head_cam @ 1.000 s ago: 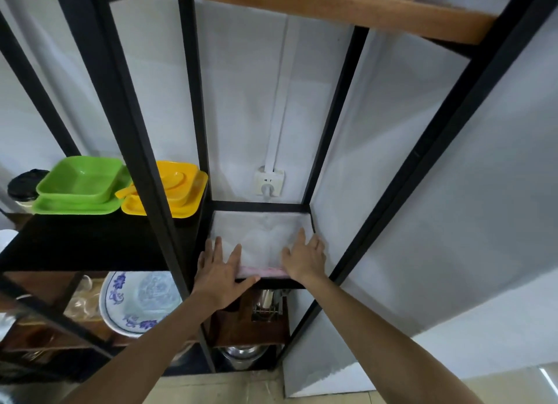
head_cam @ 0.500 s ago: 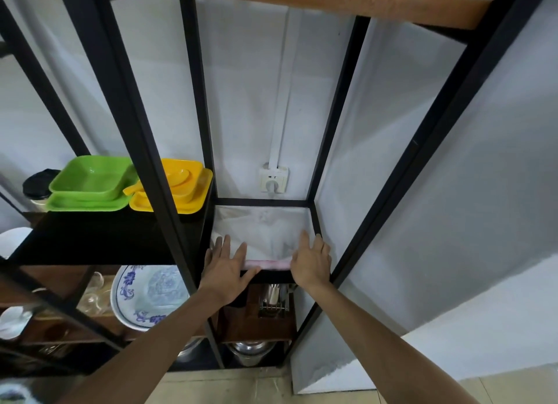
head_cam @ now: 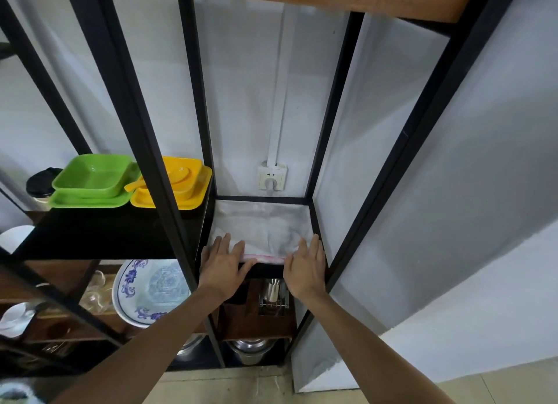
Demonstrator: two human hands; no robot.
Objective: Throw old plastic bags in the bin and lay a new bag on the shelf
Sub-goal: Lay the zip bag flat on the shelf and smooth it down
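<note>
New bag, translucent white with a pink strip along its near edge, lies spread across the small shelf in the narrow right bay of the black metal rack; it covers most of the shelf floor, back corners a little rumpled. Left hand flat, palm down, fingers spread, on the bag's near left corner and the front rail. Right hand likewise flat and open on the near right corner. Neither hand grips or pinches anything; both press down on the plastic. No old bags in sight anywhere on the rack, and no bin in view, so the throwing-away cannot be confirmed from here; the bare shelf under the new bag suggests it is done. Laying looks nearly finished: what seems left is smoothing the wrinkles toward the back and lifting the hands away. Neighbours: green dish and yellow dish on the black shelf to the left, blue-patterned plate below, wall socket behind the bay.
</note>
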